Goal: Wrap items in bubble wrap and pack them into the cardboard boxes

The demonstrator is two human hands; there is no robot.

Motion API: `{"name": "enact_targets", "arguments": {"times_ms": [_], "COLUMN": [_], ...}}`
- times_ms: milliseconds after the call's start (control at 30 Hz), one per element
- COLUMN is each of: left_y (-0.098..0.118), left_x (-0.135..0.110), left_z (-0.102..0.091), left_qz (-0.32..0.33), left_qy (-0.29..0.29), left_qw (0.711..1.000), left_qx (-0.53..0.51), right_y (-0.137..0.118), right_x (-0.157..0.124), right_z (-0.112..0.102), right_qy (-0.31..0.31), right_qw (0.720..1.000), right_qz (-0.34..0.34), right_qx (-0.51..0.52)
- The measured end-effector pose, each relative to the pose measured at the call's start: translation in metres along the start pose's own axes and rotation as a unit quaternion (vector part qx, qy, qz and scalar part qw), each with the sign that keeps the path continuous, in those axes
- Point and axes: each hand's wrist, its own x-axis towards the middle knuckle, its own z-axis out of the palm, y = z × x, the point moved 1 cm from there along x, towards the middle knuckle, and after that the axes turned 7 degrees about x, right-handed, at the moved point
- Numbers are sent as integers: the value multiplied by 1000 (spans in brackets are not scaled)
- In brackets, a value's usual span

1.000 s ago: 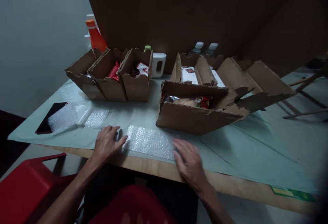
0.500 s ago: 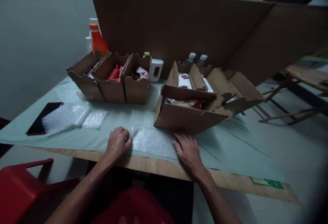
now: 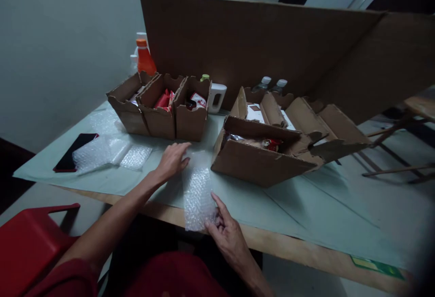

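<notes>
A clear strip of bubble wrap [image 3: 197, 193] lies lengthwise in front of me, its near end reaching over the table's front edge. My right hand [image 3: 227, 229] pinches its lower right corner between thumb and fingers. Beside the strip's far left corner is my left hand [image 3: 172, 161], fingers stretched out to the right and thumb apart; it holds nothing that I can see. Another folded piece of bubble wrap [image 3: 136, 156] rests on the left, partly over a dark phone-like slab with a red edge [image 3: 74, 154].
Three cardboard bins [image 3: 158, 125] with packets stand behind my left hand. A front cardboard box [image 3: 261, 165] and several more compartments [image 3: 343, 129] are at right. An orange bottle [image 3: 145, 59] stands before the wall; a tall cardboard panel [image 3: 254, 43] closes the back. A red stool [image 3: 37, 242] is lower left.
The bubble wrap strip has turned from lying crosswise to lengthwise. My left hand moved away from me and right; my right hand came nearer and now grips the strip's near corner.
</notes>
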Motion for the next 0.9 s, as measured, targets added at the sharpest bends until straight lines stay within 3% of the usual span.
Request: {"name": "enact_targets", "arguments": {"times_ms": [67,133,233,300,400,500,633,767,900], "left_y": [3,1,-6,-7,1,10,11,7,7], "left_x": [10,-3,-58,-103,-144,-142,-111,-100,-102], "left_z": [4,7,5,3,7,20,37,46,51], "left_qz": [21,43,128,195,212,126,-25,-67,-63], "left_qy": [2,1,-22,-74,-97,-40,-5,-17,7], "left_qw": [1000,999,989,971,962,975,980,982,988], "left_qx": [-3,-10,-67,-119,-145,-177,-197,-176,-144], "right_y": [-3,-3,-2,-1,-1,0,5,8,6], "right_x": [3,7,10,10,9,10,6,6,25], "right_z": [7,8,7,6,9,10,5,-2,3], "right_qy": [-10,-22,-37,-34,-41,-28,38,75,52], "right_qw": [1000,999,998,994,976,961,964,988,944], "right_qz": [12,-5,-24,4,64,78,15,-121,-280], "right_qx": [17,23,51,102,204,265,263,62,-169]}}
